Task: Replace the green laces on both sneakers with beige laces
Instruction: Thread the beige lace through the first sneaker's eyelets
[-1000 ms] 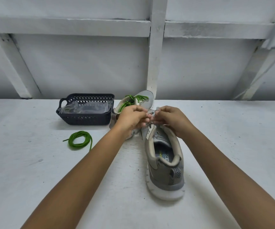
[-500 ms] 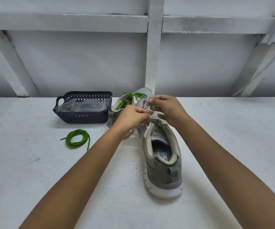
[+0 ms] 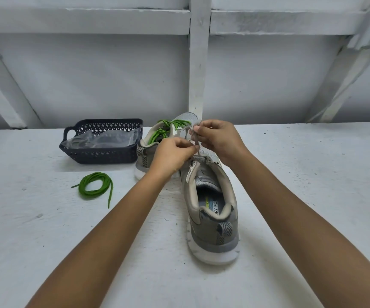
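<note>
A grey sneaker [image 3: 213, 218] lies on the white table with its heel toward me and no green lace in it. Over its eyelets, my left hand [image 3: 173, 155] and my right hand [image 3: 217, 138] each pinch a part of a beige lace [image 3: 194, 138] that runs down to the shoe's front. Behind my left hand stands the second grey sneaker [image 3: 155, 138], with its green lace [image 3: 166, 127] threaded in it. A loose green lace [image 3: 95, 185] lies coiled on the table to the left.
A dark plastic basket [image 3: 102, 152] with clear plastic bags in it stands at the back left, beside the second sneaker. A white wall with wooden beams rises right behind the table [image 3: 312, 174].
My right hand has risen and drawn the beige lace upward from the shoe. My left hand stays low at the eyelets. The view has shifted slightly.
</note>
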A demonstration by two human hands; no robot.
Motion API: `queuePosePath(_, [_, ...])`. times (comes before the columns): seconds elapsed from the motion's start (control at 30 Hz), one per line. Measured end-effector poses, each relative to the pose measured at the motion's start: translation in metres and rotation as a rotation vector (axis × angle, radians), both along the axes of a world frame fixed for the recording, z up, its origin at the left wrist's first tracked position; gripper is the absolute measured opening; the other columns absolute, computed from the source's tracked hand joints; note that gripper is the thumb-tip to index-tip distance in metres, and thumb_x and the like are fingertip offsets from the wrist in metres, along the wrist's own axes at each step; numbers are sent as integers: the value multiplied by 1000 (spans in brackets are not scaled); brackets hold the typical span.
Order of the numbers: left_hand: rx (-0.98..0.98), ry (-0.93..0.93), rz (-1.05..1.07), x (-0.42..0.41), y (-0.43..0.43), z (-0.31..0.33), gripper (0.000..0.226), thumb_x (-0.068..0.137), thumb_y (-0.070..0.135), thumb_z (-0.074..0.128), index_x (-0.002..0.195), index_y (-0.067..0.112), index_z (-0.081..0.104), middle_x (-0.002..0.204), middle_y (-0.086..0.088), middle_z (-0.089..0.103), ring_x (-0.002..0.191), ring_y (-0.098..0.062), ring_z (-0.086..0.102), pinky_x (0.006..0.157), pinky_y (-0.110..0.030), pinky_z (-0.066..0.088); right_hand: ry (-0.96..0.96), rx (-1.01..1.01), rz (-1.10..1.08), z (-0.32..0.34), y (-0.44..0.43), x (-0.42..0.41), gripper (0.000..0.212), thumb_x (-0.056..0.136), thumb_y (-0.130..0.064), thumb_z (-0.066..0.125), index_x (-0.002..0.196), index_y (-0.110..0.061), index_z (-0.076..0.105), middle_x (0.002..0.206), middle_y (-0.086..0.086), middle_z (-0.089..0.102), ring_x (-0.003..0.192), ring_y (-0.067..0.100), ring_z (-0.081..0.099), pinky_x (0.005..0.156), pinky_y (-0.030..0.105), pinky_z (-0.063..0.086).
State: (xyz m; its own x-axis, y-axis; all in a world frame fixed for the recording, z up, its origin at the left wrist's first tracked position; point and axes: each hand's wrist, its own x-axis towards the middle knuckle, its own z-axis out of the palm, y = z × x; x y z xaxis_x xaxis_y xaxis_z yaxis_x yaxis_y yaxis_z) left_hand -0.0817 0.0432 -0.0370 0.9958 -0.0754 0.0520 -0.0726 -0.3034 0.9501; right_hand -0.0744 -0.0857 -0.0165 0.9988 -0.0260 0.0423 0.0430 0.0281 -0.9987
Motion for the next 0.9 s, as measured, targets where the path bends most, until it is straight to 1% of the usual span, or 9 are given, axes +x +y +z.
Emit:
queuePosePath(0.07, [-15,-12,-15,0,0,-1,6,81,17,73,86,15,72,67,4,65,54,-1,54,58,-18,42,4,27,1,0,0,1,14,88,-2,60,77,-11,61,71,-1,68,61,9,64,67,24,47])
queuePosePath(0.17, [-7,-19,-28,-1,1,-1,2,82,15,71,82,14,73,50,13,60,44,5,48,52,-15,39,17,93,17,2,2,1,14,89,0,58,78,-9,60,70,1,67,57,7,65,61,21,49])
queuePosePath(0.23, [-2,-20,-15,1,1,-1,9,83,15,71,74,18,71,46,13,57,43,4,47,53,-17,40,23,101,16,3,3,1,14,89,-1,58,79,-11,60,69,0,67,57,7,65,59,20,48])
queuePosePath(0.37, [24,-33,58,3,6,-10,23,83,16,71,64,29,67,62,8,65,66,-16,62,76,-35,51,57,-15,-70,-6,-5,-1,17,89,-10,61,75,-19,59,75,-5,63,68,6,60,63,23,42])
queuePosePath(0.47, [112,-59,92,3,9,-18,29,85,18,68,58,27,64,57,6,63,59,-15,60,74,-34,51,79,-95,-192,-24,-16,-3,16,86,-6,64,74,-16,61,74,1,59,68,12,53,65,28,46])
queuePosePath(0.57, [119,-84,123,2,10,-22,26,85,15,67,62,25,60,58,3,64,57,-14,61,74,-39,56,84,-181,-274,-42,-20,-7,14,84,-2,64,77,-14,62,84,11,64,74,21,58,72,37,51])
queuePosePath(0.67, [120,-83,154,1,8,-24,22,85,15,66,66,24,58,62,0,66,57,-13,61,73,-43,57,68,-212,-320,-49,-21,-11,12,83,-3,62,90,-12,62,89,14,66,75,23,60,64,30,49])
queuePosePath(0.77, [135,-107,183,2,7,-28,16,83,18,67,70,21,60,70,-4,69,69,-22,66,74,-45,56,49,-241,-341,-54,-23,-11,11,84,-5,63,93,-11,63,90,12,68,73,20,62,61,26,49])
queuePosePath(0.9, [172,-148,221,0,5,-28,9,84,18,67,77,12,64,74,-3,68,74,-21,65,73,-33,52,15,-253,-355,-59,-24,-12,9,84,-5,64,93,-6,65,83,7,65,65,10,59,51,7,42])
